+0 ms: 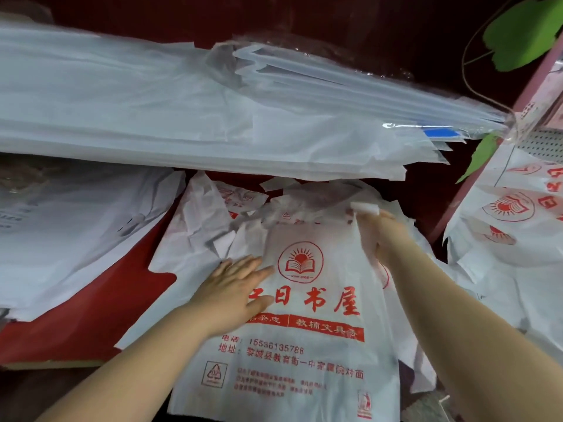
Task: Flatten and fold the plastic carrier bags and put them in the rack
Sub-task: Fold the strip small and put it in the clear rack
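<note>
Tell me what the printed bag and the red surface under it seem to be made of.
Printed bag: thin white plastic film, slightly see-through; it creases sharply and red print shows through its right edge. Red surface: probably painted or laminated board, smooth; a pale raw edge shows in front.

Left hand [234, 281] flat on bag [307, 357]

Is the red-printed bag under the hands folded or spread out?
Spread out: the bag shows its whole print, logo to bottom edge, with the left hand flat on it.
</note>
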Demonstrator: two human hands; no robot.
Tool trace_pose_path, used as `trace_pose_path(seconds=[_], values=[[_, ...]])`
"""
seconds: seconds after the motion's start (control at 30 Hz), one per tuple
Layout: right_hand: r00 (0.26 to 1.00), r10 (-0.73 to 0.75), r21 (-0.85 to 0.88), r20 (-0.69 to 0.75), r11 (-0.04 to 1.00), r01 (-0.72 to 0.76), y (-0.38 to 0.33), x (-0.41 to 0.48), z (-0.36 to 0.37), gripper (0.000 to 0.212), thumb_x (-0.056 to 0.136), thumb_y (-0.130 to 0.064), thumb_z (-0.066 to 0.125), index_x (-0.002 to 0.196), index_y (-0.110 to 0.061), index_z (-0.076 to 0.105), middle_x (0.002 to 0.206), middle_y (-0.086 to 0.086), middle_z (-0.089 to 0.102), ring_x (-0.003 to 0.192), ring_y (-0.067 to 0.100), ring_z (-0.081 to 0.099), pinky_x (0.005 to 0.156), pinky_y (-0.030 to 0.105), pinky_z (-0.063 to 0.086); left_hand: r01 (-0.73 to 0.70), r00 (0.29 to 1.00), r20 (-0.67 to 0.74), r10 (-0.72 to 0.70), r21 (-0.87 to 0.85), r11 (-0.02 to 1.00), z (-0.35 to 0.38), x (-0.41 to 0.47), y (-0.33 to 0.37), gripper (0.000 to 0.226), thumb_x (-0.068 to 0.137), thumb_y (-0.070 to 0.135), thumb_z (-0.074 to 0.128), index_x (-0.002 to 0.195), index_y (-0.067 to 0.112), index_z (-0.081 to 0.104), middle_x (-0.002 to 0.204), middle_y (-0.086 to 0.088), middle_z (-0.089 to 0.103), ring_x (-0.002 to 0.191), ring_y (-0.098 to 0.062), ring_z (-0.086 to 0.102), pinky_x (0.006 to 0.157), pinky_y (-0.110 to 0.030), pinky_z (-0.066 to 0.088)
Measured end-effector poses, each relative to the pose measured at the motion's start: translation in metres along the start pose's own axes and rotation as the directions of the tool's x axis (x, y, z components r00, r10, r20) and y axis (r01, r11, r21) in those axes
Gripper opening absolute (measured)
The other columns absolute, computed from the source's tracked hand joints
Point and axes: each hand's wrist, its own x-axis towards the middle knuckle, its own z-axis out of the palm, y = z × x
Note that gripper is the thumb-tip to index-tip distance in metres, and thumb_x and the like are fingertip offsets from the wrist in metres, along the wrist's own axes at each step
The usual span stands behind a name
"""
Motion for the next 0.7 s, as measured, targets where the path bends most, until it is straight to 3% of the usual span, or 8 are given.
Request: trace_pose_path(seconds=[0.13, 0.23, 0.3, 0.37, 0.5, 0.57, 0.67, 0.7], values=[[0.973, -0.203, 0.055, 0.108, 0.979, 0.198, -0.018, -0.001, 0.001, 0.02, 0.085, 0.005, 0.054, 0.08, -0.012, 0.062, 0.058, -0.01, 0.066, 0.056, 0.003, 0.061, 0.051, 0.011, 0.046, 0.092, 0.995, -0.036, -0.091, 0.022, 0.996, -0.003, 0.013, -0.005, 0.058, 0.096, 0.051, 0.022, 0.147, 0.031, 0.002, 0.155, 0.006, -0.007, 0.142, -0.011, -0.008, 0.111, -0.028, -0.011], [0.9, -0.37, -0.059, 0.23, 0.918, 0.392, -0.017, -0.022, -0.004, 0.018, 0.079, 0.008, 0.06, 0.076, -0.007, 0.068, 0.069, -0.006, 0.069, 0.063, -0.005, 0.061, 0.066, 0.011, 0.048, 0.154, 0.982, -0.106, -0.154, -0.013, 0.988, -0.006, 0.023, -0.009, 0.058, 0.096, 0.05, 0.026, 0.147, 0.028, 0.012, 0.156, 0.005, 0.004, 0.143, -0.014, -0.001, 0.114, -0.031, -0.005], [0.769, -0.516, -0.237, 0.378, 0.749, 0.619, -0.002, -0.04, -0.009, 0.01, 0.076, -0.002, 0.066, 0.083, -0.003, 0.073, 0.076, -0.017, 0.065, 0.074, -0.015, 0.056, 0.074, 0.002, 0.04, 0.164, 0.967, -0.184, -0.176, -0.076, 0.984, -0.007, 0.025, -0.012, 0.055, 0.095, 0.049, 0.032, 0.144, 0.027, 0.025, 0.154, 0.004, 0.014, 0.142, -0.014, 0.007, 0.114, -0.03, 0.0], [0.652, -0.549, -0.355, 0.523, 0.555, 0.752, 0.022, -0.054, -0.017, 0.023, 0.072, -0.02, 0.062, 0.088, -0.009, 0.073, 0.085, -0.023, 0.065, 0.09, -0.013, 0.052, 0.081, 0.0, 0.034, 0.154, 0.945, -0.261, -0.195, -0.172, 0.973, -0.01, 0.02, -0.016, 0.049, 0.094, 0.045, 0.038, 0.139, 0.025, 0.037, 0.149, 0.005, 0.027, 0.138, -0.016, 0.019, 0.112, -0.027, 0.009], [0.578, -0.442, -0.485, 0.686, 0.315, 0.816, 0.049, -0.068, -0.028, 0.03, 0.054, -0.015, 0.059, 0.078, -0.013, 0.076, 0.09, 0.005, 0.072, 0.096, 0.014, 0.047, 0.072, 0.004, 0.036, 0.155, 0.945, -0.248, -0.214, -0.238, 0.959, -0.013, -0.001, -0.025, 0.045, 0.092, 0.042, 0.044, 0.133, 0.023, 0.046, 0.144, 0.007, 0.035, 0.132, -0.016, 0.028, 0.106, -0.026, 0.019], [0.599, -0.437, -0.501, 0.671, 0.328, 0.801, 0.055, -0.071, -0.028, 0.037, 0.047, -0.011, 0.06, 0.081, -0.009, 0.075, 0.089, 0.01, 0.072, 0.095, 0.016, 0.048, 0.069, -0.005, 0.032, 0.173, 0.956, -0.198, -0.215, -0.207, 0.963, -0.012, -0.011, -0.026, 0.046, 0.091, 0.044, 0.046, 0.134, 0.026, 0.044, 0.147, 0.008, 0.03, 0.135, -0.018, 0.022, 0.108, -0.028, 0.017], [0.805, -0.496, -0.469, 0.324, 0.655, 0.592, 0.049, -0.071, -0.023, 0.023, 0.074, 0.003, 0.061, 0.095, 0.001, 0.069, 0.094, 0.015, 0.067, 0.08, 0.01, 0.056, 0.069, -0.005, 0.036, 0.155, 0.963, -0.187, -0.194, -0.206, 0.966, -0.011, -0.019, -0.019, 0.042, 0.093, 0.037, 0.048, 0.134, 0.029, 0.044, 0.148, 0.011, 0.026, 0.137, -0.017, 0.016, 0.111, -0.027, 0.011], [0.882, -0.415, -0.434, 0.226, 0.768, 0.472, 0.042, -0.069, -0.022, 0.018, 0.082, 0.004, 0.057, 0.096, 0.001, 0.068, 0.091, 0.015, 0.065, 0.074, 0.011, 0.054, 0.062, -0.001, 0.038, 0.14, 0.965, -0.187, -0.182, -0.218, 0.966, -0.011, -0.02, -0.016, 0.039, 0.094, 0.032, 0.047, 0.133, 0.029, 0.045, 0.148, 0.011, 0.027, 0.137, -0.016, 0.018, 0.111, -0.027, 0.011]])
